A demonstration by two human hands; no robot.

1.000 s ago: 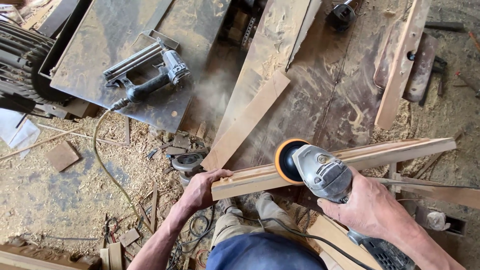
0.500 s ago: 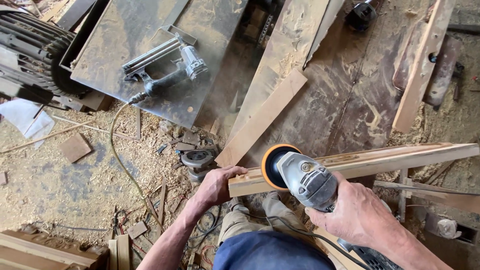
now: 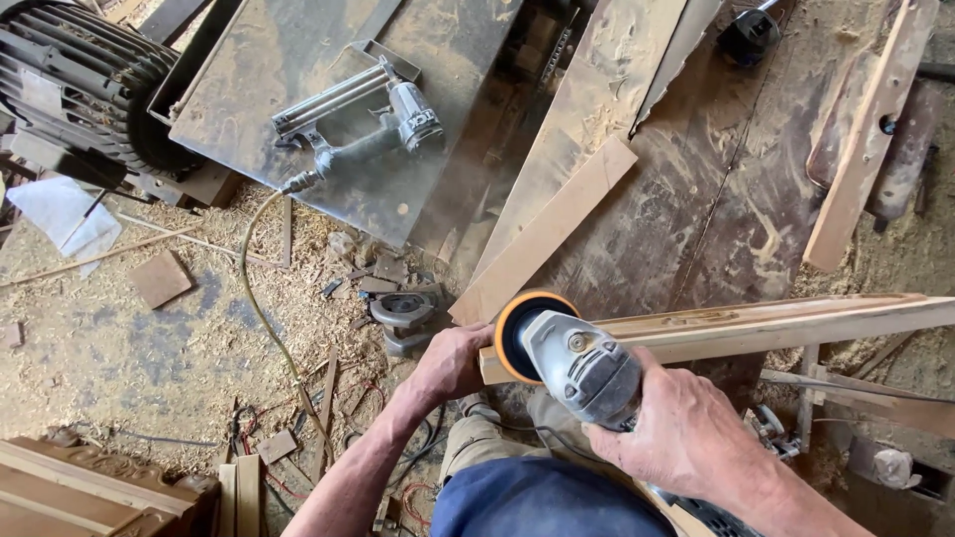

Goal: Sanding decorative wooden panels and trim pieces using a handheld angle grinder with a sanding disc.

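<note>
A long pale wooden strip [image 3: 756,323] runs from the middle of the view to the right edge. My left hand [image 3: 453,360] grips its near end. My right hand [image 3: 686,433] holds a grey angle grinder [image 3: 582,366], whose orange-rimmed sanding disc [image 3: 512,328] presses against the strip's left end, close to my left hand. My knees in blue and tan clothing show below the tool.
A pneumatic nail gun [image 3: 363,124] with a yellowish hose [image 3: 261,308] lies on a metal sheet [image 3: 259,70]. An electric motor [image 3: 85,85] stands at top left. Boards [image 3: 552,224] lean across the middle, another grinder [image 3: 403,316] lies on the sawdust-covered floor, carved wood [image 3: 99,487] at bottom left.
The grinder and disc have slid left along the strip toward its near end and my left hand. The view has shifted slightly; both hands keep their grip.
</note>
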